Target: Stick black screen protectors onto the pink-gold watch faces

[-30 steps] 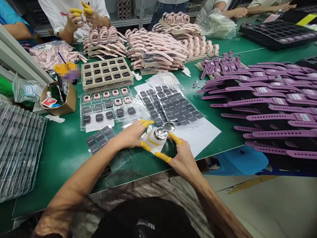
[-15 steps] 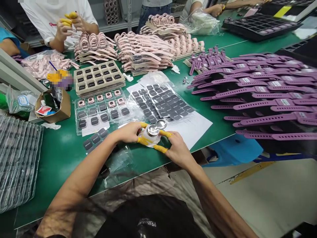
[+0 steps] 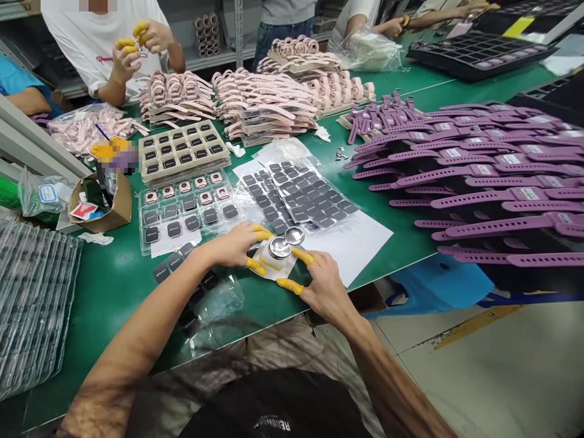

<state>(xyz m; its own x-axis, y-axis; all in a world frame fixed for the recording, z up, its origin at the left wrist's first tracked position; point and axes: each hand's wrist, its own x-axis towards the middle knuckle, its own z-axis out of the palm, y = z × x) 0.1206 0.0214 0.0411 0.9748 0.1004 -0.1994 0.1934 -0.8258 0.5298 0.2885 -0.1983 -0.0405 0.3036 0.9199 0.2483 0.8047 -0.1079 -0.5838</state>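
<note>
A white pump dispenser bottle (image 3: 280, 248) with a round metal top and its lid flipped up (image 3: 294, 235) stands before me. White cloth or paper (image 3: 274, 272) lies against its near side. My left hand (image 3: 239, 246), in yellow finger cots, has its thumb and finger curled against the bottle's left side. From the right, my right hand (image 3: 322, 280), also in finger cots, holds thumb and finger about the bottle and white material. Left of them is a clear tray (image 3: 143, 222) with pink watch cases and dark square pieces. Sheets of dark square stickers (image 3: 314, 194) lie behind the bottle.
Purple watch straps (image 3: 483, 176) are piled at right, and pink straps (image 3: 264, 103) at the back. A beige tray (image 3: 187, 170), a small carton (image 3: 116, 210) and stacked clear trays (image 3: 36, 304) stand left. A co-worker's hands (image 3: 137, 52) work across the table.
My hands have shifted slightly nearer to me around the bottle, and more of the white material shows. My right thumb has moved left and down. The co-worker's hands have moved a little.
</note>
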